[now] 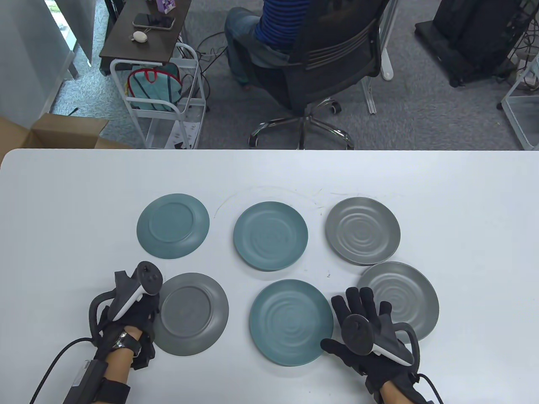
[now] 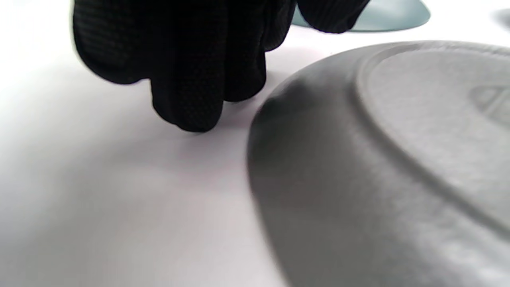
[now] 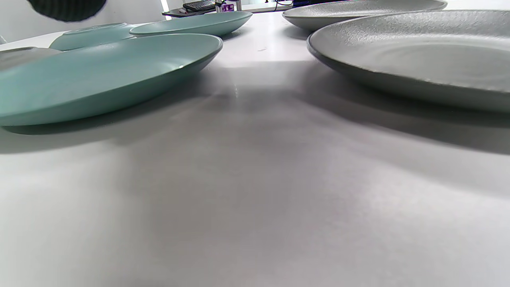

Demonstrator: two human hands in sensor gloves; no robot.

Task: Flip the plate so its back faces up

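Note:
Several plates lie on the white table. The far-left teal plate and the near-left grey plate lie back up. The middle teal plate, the near teal plate, the far-right grey plate and the near-right grey plate lie face up. My left hand rests on the table at the near-left grey plate's left edge, fingers curled and holding nothing. My right hand lies flat and spread between the near teal plate and the near-right grey plate, empty.
The table's far edge runs across the middle of the table view. Beyond it stand an office chair with a seated person, a white wire cart and a cardboard box. Bare table lies left of the left hand and right of the right plates.

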